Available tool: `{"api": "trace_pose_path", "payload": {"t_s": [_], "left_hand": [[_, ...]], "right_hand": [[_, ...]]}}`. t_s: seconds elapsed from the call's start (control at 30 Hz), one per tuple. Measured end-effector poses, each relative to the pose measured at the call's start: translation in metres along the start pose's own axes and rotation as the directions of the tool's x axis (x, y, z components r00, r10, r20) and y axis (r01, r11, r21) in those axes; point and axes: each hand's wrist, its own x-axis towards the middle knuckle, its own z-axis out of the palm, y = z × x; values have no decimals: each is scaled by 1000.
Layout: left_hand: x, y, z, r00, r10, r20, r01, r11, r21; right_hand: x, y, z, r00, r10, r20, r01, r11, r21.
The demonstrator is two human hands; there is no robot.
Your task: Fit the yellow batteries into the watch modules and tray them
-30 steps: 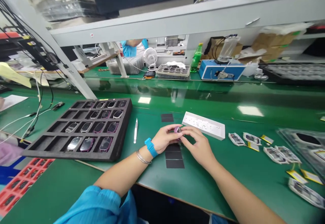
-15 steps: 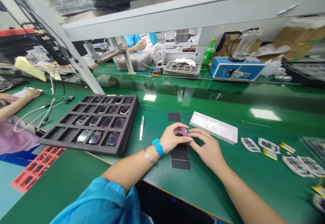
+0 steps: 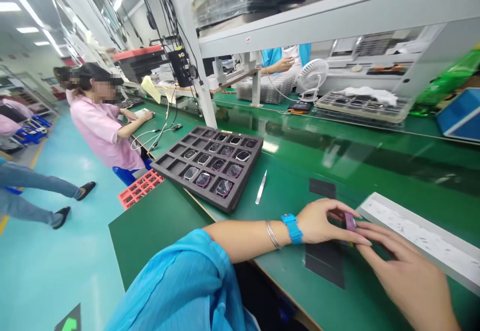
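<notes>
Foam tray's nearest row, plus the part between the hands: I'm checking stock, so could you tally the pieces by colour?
Purple: 3 (2 watch-like pieces in that row of the foam tray, 1 purple part between the left hand and right hand)
Pale: 1 (a pale-rimmed piece in that row)
Total: 4

Electronics workshop: green workbench, tray of watch cases
</notes>
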Motion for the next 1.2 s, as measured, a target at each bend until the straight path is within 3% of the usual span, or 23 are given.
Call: {"api": "trace_pose_path", "payload": {"t_s": [0.23,0.43,0.57,0.67,0.77,0.87,1.07,1.2], "left_hand": [[-3,-6,0,999,48,5,-48,993,112],[-1,-8,-1,1000,11,29,-14,996,83],[2,-2,-3,997,-70,40,71,997,-26],[3,5,-4,990,-136,43,142,973,-184],[4,13,-7,978,-204,48,209,925,-316],[6,18,-12,972,-226,67,234,892,-386],[12,21,-25,963,-204,175,260,870,-419],[11,20,-25,964,-158,215,237,878,-416]], "right_hand": [[4,1,1,999,35,38,-36,999,28],[3,3,0,998,19,59,-20,1000,23],[4,3,-3,998,26,58,-26,1000,3],[9,6,-8,1000,19,-10,-19,1000,-17],[14,12,-18,977,-27,-213,19,999,-39],[20,23,-29,945,-40,-325,12,996,-88],[27,44,-47,956,101,-275,-182,941,-287],[24,35,-44,960,161,-230,-205,961,-183]]}}
